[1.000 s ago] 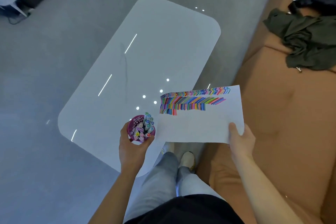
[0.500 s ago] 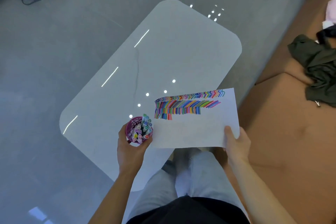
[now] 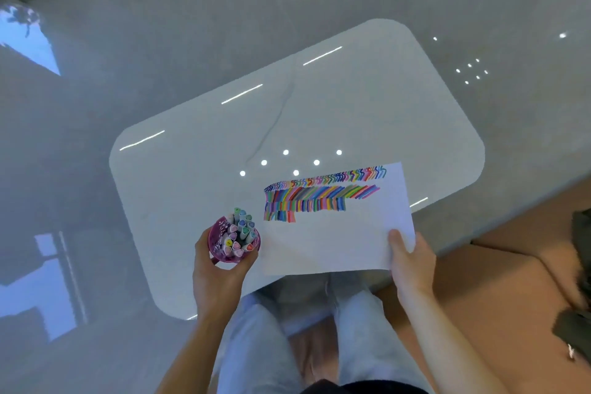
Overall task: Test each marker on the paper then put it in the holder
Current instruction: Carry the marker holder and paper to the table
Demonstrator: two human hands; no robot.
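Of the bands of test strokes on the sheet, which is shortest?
The lowest band on the paper, nearest the person: a short stub at the left end beside the holder, while the bands above it run further right.

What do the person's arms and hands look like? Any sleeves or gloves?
Both arms are bare from the wrist up as far as the picture shows, with no sleeves in sight. The left hand and the right hand wear no gloves. I see no rings, watch or bracelets on them.
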